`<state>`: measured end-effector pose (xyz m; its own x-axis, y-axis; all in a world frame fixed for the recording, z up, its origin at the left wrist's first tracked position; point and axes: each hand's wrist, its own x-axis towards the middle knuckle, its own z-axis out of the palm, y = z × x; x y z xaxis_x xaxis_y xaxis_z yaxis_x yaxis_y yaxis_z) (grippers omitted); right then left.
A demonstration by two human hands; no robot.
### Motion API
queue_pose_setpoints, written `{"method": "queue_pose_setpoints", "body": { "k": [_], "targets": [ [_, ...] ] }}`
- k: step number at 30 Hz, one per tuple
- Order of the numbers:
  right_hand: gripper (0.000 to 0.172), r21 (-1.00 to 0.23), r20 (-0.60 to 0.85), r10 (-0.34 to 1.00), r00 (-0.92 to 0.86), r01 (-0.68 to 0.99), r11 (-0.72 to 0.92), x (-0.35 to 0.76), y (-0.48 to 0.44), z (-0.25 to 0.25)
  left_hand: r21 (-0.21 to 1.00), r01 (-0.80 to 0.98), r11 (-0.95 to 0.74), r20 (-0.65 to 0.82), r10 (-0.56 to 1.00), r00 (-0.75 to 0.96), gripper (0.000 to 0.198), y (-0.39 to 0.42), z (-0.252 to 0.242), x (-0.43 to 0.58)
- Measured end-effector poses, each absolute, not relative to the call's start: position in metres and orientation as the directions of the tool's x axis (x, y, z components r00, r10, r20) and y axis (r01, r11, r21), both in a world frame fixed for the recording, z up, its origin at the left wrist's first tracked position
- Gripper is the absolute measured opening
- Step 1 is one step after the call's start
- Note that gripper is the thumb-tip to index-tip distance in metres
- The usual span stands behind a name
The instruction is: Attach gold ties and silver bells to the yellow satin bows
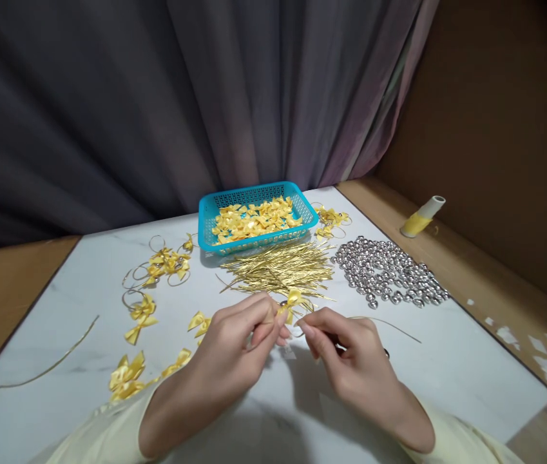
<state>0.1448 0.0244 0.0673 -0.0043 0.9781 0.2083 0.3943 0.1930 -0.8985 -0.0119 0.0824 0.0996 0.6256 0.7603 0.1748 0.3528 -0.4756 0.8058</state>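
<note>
Between thumb and fingers, my left hand (241, 341) pinches a yellow ribbon bow (293, 303) near the table's middle. My right hand (350, 351) is closed in a pinch on a thin gold cord (312, 305), which curves in a loop by the bow. A long gold cord end (389, 325) runs out to the right behind my right hand. The fingertips hide where cord and bow meet. Just beyond my hands lies a pile of cut gold cords (278, 267). Loose yellow bows (128, 374) lie to the left of my left forearm.
A blue basket (203, 225) of yellow bows stands at the back. Silver bells or beads (389, 270) spread at right. Bows with cord loops (169, 264) lie at left, others (331, 219) beside the basket. A single cord (51, 367) lies far left; a ribbon-wound tube (422, 216) stands far right.
</note>
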Motion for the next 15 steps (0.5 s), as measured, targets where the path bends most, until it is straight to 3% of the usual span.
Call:
{"method": "queue_pose_setpoints", "body": {
  "k": [3, 9, 15],
  "targets": [
    [0.021, -0.924, 0.192, 0.981, 0.0, 0.338, 0.181, 0.145, 0.026, 0.066, 0.845, 0.344, -0.408, 0.131, 0.784, 0.607, 0.038, 0.083, 0.105, -0.012],
    [0.019, -0.928, 0.244, 0.97, 0.023, 0.295, 0.226, 0.143, 0.024, 0.064, 0.967, 0.237, -0.095, -0.069, 0.795, 0.603, 0.04, 0.086, 0.116, -0.013],
    [0.016, -0.919, 0.263, 0.965, 0.02, 0.308, 0.244, 0.144, 0.02, 0.067, 0.982, 0.187, -0.032, -0.091, 0.786, 0.612, 0.039, 0.087, 0.117, -0.017]
  ]
}}
